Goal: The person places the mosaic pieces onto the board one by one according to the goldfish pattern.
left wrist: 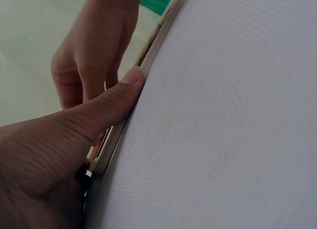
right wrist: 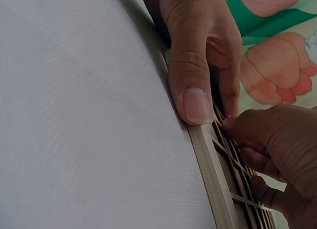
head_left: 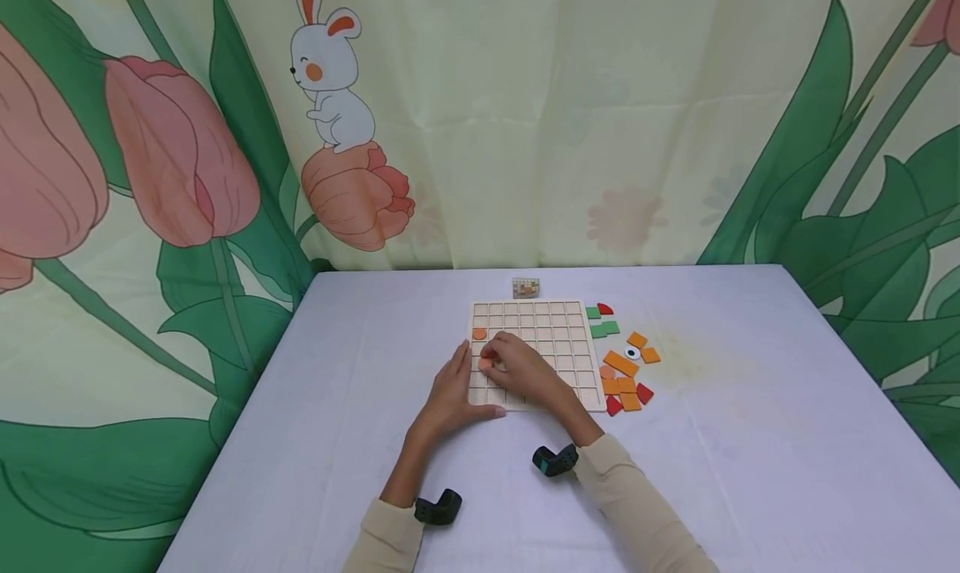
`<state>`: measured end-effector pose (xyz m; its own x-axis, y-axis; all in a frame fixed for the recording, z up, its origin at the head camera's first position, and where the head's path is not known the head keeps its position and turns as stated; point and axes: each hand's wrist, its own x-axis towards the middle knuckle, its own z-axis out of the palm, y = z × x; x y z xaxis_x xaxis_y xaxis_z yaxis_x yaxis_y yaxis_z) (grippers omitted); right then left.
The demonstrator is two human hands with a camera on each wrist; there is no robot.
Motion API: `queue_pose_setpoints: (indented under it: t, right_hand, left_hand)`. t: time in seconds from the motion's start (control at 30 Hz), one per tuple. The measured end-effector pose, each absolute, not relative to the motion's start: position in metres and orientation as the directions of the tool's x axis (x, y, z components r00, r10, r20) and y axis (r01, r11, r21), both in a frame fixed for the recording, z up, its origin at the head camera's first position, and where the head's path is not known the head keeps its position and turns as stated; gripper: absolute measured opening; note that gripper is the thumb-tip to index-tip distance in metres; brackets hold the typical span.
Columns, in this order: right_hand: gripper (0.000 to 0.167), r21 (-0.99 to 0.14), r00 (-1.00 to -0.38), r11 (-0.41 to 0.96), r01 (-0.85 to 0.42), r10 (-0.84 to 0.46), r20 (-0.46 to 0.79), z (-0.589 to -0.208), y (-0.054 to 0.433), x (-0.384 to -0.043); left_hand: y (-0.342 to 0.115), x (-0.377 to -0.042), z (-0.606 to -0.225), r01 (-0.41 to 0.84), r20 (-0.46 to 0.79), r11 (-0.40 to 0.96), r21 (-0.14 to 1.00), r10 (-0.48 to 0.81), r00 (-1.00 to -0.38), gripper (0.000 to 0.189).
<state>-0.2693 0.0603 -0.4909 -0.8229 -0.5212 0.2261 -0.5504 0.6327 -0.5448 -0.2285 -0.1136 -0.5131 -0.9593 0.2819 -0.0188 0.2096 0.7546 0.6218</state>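
A pale wooden board [head_left: 566, 335] with a raised square grid lies on the table. My left hand [head_left: 452, 394] rests at its near left corner, fingers extended along the left side. The left thumb [left wrist: 116, 100] lies straight against the near edge in the left wrist view. Over the left columns, my right hand [head_left: 525, 374] pinches a small orange piece [head_left: 485, 364] between thumb and fingertips. Its outline is partly hidden by the fingers. Just above it, a round orange piece [head_left: 479, 334] sits in a cell in the leftmost column.
Right of the board lie loose orange pieces [head_left: 621, 364], green pieces [head_left: 611, 328], red pieces [head_left: 644, 393] and a white disc with a dark centre [head_left: 632, 353]. A small patterned block [head_left: 526, 288] stands behind the board. A printed curtain [head_left: 525, 139] hangs behind the white-covered table [head_left: 360, 348].
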Motion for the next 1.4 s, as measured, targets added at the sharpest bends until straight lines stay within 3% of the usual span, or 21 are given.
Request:
queue_pose_setpoints:
  t: [0.6,1.4]
  right_hand:
    - [0.021,-0.57,-0.875,0.673,-0.471,-0.44,0.204,-0.501,0.048,-0.275]
    - [0.024,-0.589,-0.881,0.662,-0.463,-0.415,0.226,-0.505,0.049,-0.276]
  left_hand:
    - [-0.115,-0.228,-0.516,0.282,0.055,0.743,0.608,0.314,-0.948,0.122]
    - [-0.116,-0.229,-0.517,0.287,0.058,0.741,0.607,0.32,-0.946,0.123]
